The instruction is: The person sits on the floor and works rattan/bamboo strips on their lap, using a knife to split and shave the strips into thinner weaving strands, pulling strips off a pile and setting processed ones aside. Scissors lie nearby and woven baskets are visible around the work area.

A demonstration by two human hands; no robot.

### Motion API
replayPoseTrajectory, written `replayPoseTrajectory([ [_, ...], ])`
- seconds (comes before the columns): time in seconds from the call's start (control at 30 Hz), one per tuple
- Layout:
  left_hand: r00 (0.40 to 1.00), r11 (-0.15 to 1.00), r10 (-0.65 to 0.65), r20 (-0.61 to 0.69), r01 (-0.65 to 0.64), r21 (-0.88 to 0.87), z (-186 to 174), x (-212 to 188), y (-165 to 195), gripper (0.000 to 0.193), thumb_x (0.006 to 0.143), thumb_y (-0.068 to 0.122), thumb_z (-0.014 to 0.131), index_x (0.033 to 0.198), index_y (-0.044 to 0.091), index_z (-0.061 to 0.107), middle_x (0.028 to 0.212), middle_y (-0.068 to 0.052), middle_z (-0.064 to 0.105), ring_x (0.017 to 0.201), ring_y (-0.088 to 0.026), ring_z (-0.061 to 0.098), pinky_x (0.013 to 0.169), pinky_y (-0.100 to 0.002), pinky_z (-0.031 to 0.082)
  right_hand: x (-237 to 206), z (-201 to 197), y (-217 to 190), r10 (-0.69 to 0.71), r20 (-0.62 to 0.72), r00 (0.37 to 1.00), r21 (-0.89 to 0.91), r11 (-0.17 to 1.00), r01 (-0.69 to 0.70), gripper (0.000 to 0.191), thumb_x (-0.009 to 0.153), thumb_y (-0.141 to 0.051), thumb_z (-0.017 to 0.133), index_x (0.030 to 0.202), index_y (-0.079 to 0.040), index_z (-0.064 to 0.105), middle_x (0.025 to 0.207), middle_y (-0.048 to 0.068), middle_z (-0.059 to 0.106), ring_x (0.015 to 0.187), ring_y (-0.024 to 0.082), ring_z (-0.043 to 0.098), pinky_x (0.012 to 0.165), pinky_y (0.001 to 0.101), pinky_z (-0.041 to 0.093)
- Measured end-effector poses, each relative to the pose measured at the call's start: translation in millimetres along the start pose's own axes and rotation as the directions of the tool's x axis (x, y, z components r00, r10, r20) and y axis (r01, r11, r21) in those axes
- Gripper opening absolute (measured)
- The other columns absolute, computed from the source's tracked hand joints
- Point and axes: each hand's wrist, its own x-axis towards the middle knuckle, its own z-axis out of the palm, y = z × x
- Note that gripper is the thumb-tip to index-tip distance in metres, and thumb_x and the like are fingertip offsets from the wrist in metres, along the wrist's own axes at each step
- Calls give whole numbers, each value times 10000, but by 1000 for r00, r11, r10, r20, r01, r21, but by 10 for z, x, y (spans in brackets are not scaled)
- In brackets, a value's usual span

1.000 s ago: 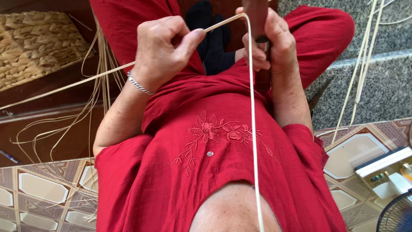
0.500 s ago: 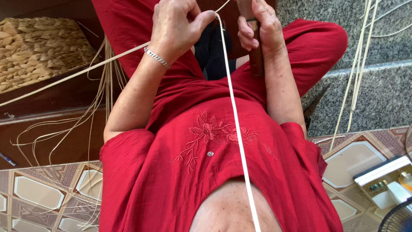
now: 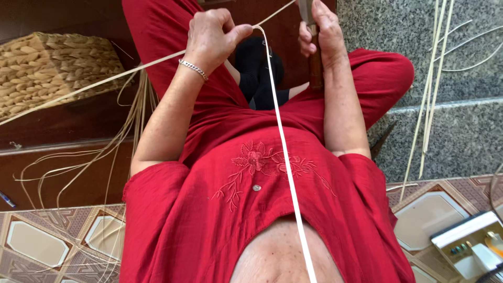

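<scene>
I sit in red clothes with both hands raised over my lap. My left hand (image 3: 209, 39), wearing a silver bracelet, pinches a long pale cane strip (image 3: 285, 157) between thumb and forefinger. The strip runs from my chin up to that pinch. From there one strand (image 3: 89, 86) trails off left and a thinner one goes up right towards my right hand. My right hand (image 3: 322, 31) is closed around a knife with a brown wooden handle (image 3: 315, 71); its blade (image 3: 306, 10) is partly out of view at the top.
A woven basket (image 3: 52, 68) sits at the left on a dark wooden surface. Loose cane strips (image 3: 123, 136) curl over the patterned tile floor (image 3: 36, 241). More strips (image 3: 432, 89) lean on the grey granite step. An open box (image 3: 471, 243) lies at bottom right.
Both hands have moved farther from my body towards the top of the view. The strip's upper end has swung left with my left hand.
</scene>
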Motion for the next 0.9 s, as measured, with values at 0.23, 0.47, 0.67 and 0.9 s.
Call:
replayPoseTrajectory([
  [0.23, 996, 996, -84, 34, 84, -1, -27, 115, 111, 432, 853, 449, 893, 717, 72, 733, 635, -112, 701, 610, -280, 720, 576, -414, 569, 57, 124, -104, -10, -121, 993, -40, 999, 5, 289, 1167, -389, 480, 1219, -118, 563, 698, 56, 536, 470, 154, 439, 468, 334, 422],
  [0.47, 998, 997, -61, -15, 62, 36, -60, 153, 161, 433, 802, 467, 918, 688, 87, 744, 651, -124, 717, 639, -292, 721, 565, -429, 558, 117, 158, -113, 2, -232, 973, 5, 1000, -1, 312, 1142, -427, 476, 1207, -136, 568, 681, 40, 548, 469, 144, 457, 455, 326, 402],
  [0.67, 991, 973, -132, 11, 132, -187, -249, 228, 153, 347, 867, 378, 887, 771, 78, 743, 696, -106, 726, 626, -222, 714, 583, -385, 549, 39, 187, -219, -75, 103, 992, 122, 991, 62, 635, 1177, -598, 288, 824, -98, 456, 578, 6, 426, 430, 117, 360, 420, 278, 318],
  [0.9, 998, 972, 61, -32, -66, -225, -167, 256, 158, 225, 923, 262, 834, 860, 56, 772, 685, -60, 701, 617, -114, 644, 549, -309, 499, 11, 518, 39, 57, 412, 909, 259, 949, -177, 637, 1174, -545, 254, 1627, -131, 425, 603, -3, 389, 385, 101, 300, 432, 284, 315],
])
